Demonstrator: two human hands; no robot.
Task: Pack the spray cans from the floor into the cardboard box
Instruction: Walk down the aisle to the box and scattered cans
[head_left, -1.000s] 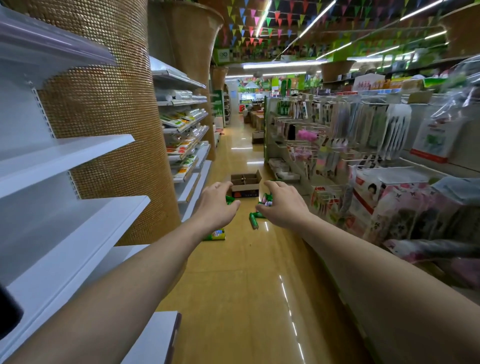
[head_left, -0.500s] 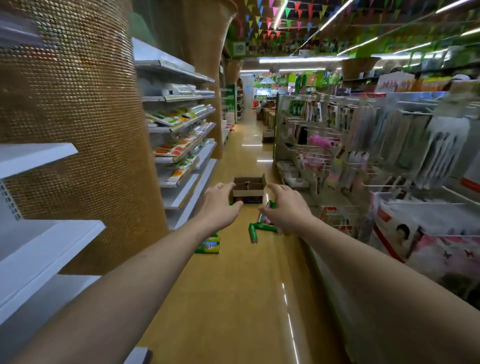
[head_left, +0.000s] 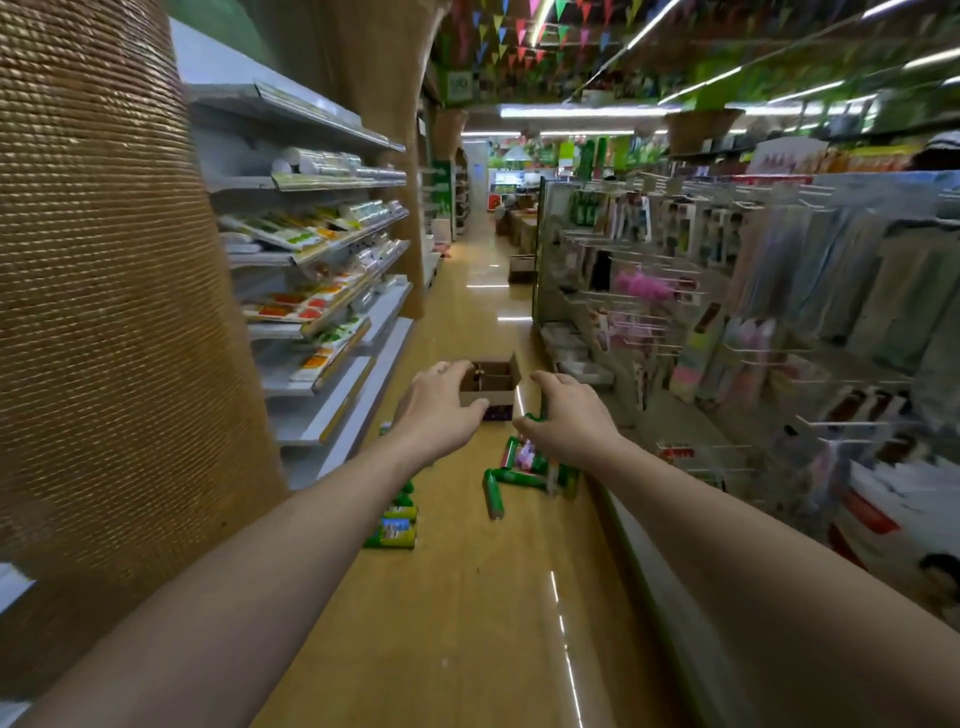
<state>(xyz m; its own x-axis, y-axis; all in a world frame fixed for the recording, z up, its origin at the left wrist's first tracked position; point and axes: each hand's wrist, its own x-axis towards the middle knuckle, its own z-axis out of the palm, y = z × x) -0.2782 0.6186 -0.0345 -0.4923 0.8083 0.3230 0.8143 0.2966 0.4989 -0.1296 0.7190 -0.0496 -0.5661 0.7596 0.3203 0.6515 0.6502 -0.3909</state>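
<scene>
An open cardboard box (head_left: 493, 387) stands on the aisle floor ahead, with dividers inside. Green spray cans lie on the floor in front of it: one single can (head_left: 492, 493) pointing toward me, a pile of several cans (head_left: 530, 465) to its right, and a few cans (head_left: 394, 525) by the left shelf base. My left hand (head_left: 435, 410) and my right hand (head_left: 569, 418) are stretched out in front of me at arm's length, fingers apart and curved, holding nothing. Both hands are in the air, well short of the box and cans.
White shelving (head_left: 322, 332) with packaged goods lines the left, beside a woven brown column (head_left: 104, 286). A rack of hanging goods on pegs (head_left: 727, 312) lines the right. The shiny yellow floor (head_left: 493, 623) runs between them toward a second box (head_left: 521, 267) further down.
The view has moved forward down the aisle, so the box and cans appear nearer and larger. Both hands stay outstretched and empty.
</scene>
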